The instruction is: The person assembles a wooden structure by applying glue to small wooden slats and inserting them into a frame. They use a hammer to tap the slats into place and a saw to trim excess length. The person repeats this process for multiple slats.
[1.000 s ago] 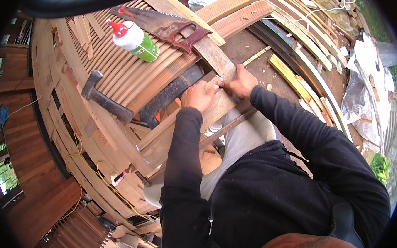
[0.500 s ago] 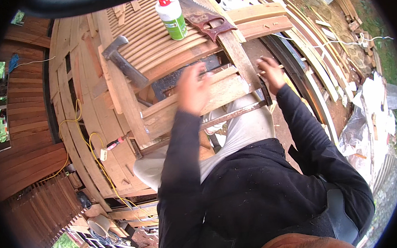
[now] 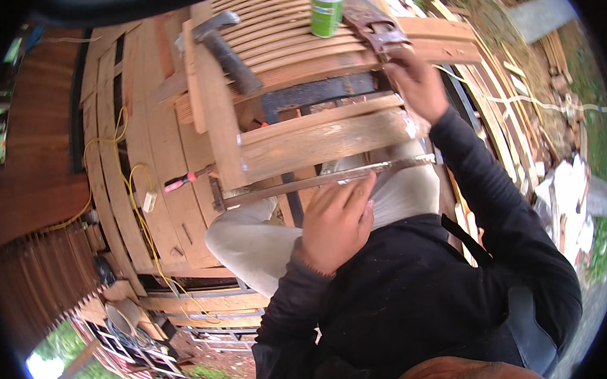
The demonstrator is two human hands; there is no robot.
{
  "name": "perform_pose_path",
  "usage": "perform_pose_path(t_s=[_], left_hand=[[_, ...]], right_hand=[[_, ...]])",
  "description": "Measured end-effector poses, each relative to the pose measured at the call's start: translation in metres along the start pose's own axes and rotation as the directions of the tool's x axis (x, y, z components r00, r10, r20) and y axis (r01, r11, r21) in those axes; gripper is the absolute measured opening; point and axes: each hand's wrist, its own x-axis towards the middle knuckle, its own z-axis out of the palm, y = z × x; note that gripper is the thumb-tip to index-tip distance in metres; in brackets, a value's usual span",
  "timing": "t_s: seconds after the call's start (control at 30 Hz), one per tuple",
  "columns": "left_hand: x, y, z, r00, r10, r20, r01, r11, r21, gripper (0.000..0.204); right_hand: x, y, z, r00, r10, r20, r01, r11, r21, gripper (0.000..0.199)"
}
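A slatted wooden frame [image 3: 328, 143] lies in front of me and over my lap. Along its near edge runs a rusty bar clamp [image 3: 331, 179]. Just below that bar is my left hand [image 3: 337, 222], fingers stretched out and holding nothing; the index fingertip comes close to the bar or touches it. My right hand [image 3: 419, 85] is closed over the frame's right side board, its curled fingers beside the brown handle of a handsaw [image 3: 379, 33]. A white and green glue bottle [image 3: 327, 11] stands on the slats. A hammer [image 3: 229, 55] rests across the left side.
On the plank deck [image 3: 165, 149] at the left lie a pink-handled tool [image 3: 180, 182] and a yellow cord [image 3: 133, 193]. Long boards [image 3: 484, 130] are stacked at the right, near crumpled plastic sheeting [image 3: 561, 205].
My left hand has come back toward me from above the frame to the bar clamp. The right hand has moved away from me, up the side board to the saw handle. The view has shifted.
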Motion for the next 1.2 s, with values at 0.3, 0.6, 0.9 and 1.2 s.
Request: perform_pose_path(t_s=[0.3, 0.6, 0.9, 1.2], left_hand=[[-0.056, -0.063, 0.052, 0.975, -0.218, 0.053, 0.221, 0.974, -0.056, 0.025], [-0.020, -0.073, 0.018, 0.832, -0.534, -0.151, 0.395, 0.760, -0.516, 0.061], [0.103, -0.004, 0.072, 0.988, 0.098, -0.117, -0.137, 0.904, -0.405, 0.067], [0.128, -0.118, 0.119, 0.990, -0.137, 0.023, 0.134, 0.984, 0.114, 0.048]], right_hand=[[0.160, -0.087, 0.266, 0.932, -0.125, 0.341, 0.294, 0.811, -0.506, 0.066], [0.077, -0.109, 0.167, 0.934, -0.247, 0.258, 0.190, 0.955, 0.228, 0.064], [-0.073, -0.110, -0.068, 0.947, -0.225, -0.228, 0.318, 0.733, 0.601, 0.052], [-0.145, -0.058, -0.118, 0.871, -0.099, -0.480, 0.187, 0.972, 0.139, 0.027]])
